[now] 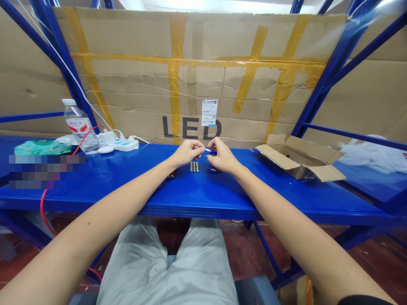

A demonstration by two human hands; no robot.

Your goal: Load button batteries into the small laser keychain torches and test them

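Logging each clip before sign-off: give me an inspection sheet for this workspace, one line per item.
Surface: blue shelf, used as a bench.
Job's things: small blue tube held between both hands; a cluster of small metal parts on the shelf below; a blue piece under the right hand, too small to tell.
Clutter: water bottle, green pack, open carton, plastic bags.
Grips: left hand and right hand both pinch the tube.
Cables: power strip with white plugs; red cable hanging over the shelf edge.
Surroundings: taped cardboard wall marked LED, blue rack frame.
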